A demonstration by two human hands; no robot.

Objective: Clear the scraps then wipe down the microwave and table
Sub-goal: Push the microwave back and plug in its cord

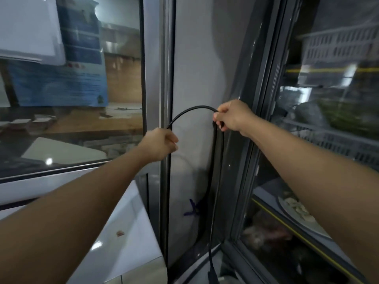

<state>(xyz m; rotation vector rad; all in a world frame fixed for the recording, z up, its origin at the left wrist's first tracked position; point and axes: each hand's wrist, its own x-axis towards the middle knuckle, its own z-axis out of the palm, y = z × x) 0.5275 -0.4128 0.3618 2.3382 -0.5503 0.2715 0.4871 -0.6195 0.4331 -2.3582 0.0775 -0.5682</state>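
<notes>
Your left hand (pixel 159 144) and right hand (pixel 231 116) each grip a black cable (pixel 192 109), which arches between them against a grey panel (pixel 194 58). From your right fist it hangs down to a plug (pixel 212 274). White microwave top (pixel 123 232), bearing a small scrap (pixel 120 233), lies lower left.

cable (pixel 192 108): black | wall panel (pixel 194 68): grey | tie (pixel 192 209): blue | poster (pixel 61 87): blue

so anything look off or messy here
A small reddish-brown scrap lies on the white surface at lower left. Both the left hand and right hand grip a looped black cable.
</notes>
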